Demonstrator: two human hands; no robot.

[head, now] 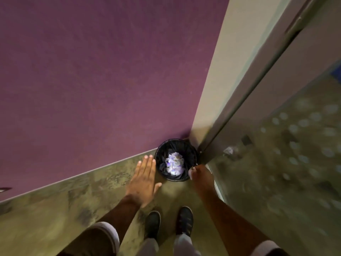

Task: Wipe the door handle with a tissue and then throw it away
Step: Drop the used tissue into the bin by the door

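A small black bin with a black liner stands on the floor in the corner, and crumpled white tissues lie inside it. My left hand is flat with its fingers stretched out, just left of the bin and holding nothing. My right hand hangs blurred at the bin's right rim with its fingers pointing down. Whether it holds anything is unclear. No door handle is in view.
A purple wall rises behind the bin, with a pale door frame to its right. A glass panel with frosted dots runs along the right, showing a pale crumpled shape. My two dark shoes stand on the mottled floor.
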